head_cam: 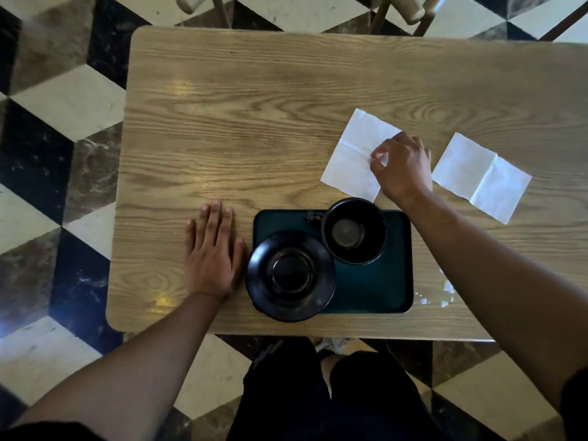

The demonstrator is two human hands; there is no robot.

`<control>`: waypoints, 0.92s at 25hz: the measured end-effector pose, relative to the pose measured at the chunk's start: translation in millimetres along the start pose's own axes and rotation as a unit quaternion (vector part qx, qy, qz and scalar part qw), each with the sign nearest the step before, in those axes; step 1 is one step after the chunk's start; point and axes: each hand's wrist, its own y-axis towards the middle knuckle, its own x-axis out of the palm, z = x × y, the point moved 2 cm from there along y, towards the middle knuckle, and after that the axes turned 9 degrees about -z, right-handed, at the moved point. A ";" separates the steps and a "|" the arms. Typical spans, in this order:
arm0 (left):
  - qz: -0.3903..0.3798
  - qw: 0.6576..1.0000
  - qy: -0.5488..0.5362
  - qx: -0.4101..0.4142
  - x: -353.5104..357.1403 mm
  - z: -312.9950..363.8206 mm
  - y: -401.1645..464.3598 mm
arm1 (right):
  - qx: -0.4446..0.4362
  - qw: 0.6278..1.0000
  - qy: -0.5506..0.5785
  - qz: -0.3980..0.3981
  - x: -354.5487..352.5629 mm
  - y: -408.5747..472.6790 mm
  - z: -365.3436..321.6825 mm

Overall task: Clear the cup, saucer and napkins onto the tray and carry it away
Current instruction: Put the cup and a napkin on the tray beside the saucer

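Observation:
A dark green tray (378, 288) lies near the table's front edge. On it stand a black saucer (264, 291), overhanging the tray's left rim, and an empty black cup (354, 232) at the back. Two white napkins lie flat on the table to the right: the near-left napkin (353, 151) and the right napkin (477, 176). My right hand (402, 168) rests on the left napkin's right edge, fingertips pinching the paper. My left hand (213, 253) lies flat on the table, palm down, just left of the saucer.
The wooden table (254, 122) stands on a checkered floor (63, 103). Wooden chair legs (420, 11) show beyond the far edge. A few small shiny scraps (445, 291) lie right of the tray. My legs are below the table's front edge.

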 end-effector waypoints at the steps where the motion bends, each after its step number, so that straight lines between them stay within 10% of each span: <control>1: -0.001 1.000 0.000 0.000 0.1 0.2 0.1 | 0.000 1.000 0.003 0.010 1.7 0.1 1.1; 11: 0.013 1.000 0.010 0.014 1.6 -1.1 0.5 | 0.051 0.904 0.400 0.139 -36.2 -54.2 -3.7; 17: 0.013 1.000 0.013 0.018 0.2 -1.5 0.3 | 0.109 0.875 0.434 0.183 -64.3 -143.7 29.6; 23: 0.005 1.000 0.007 0.013 -0.7 -1.0 0.1 | 0.116 0.921 0.371 -0.018 -41.9 -226.9 53.5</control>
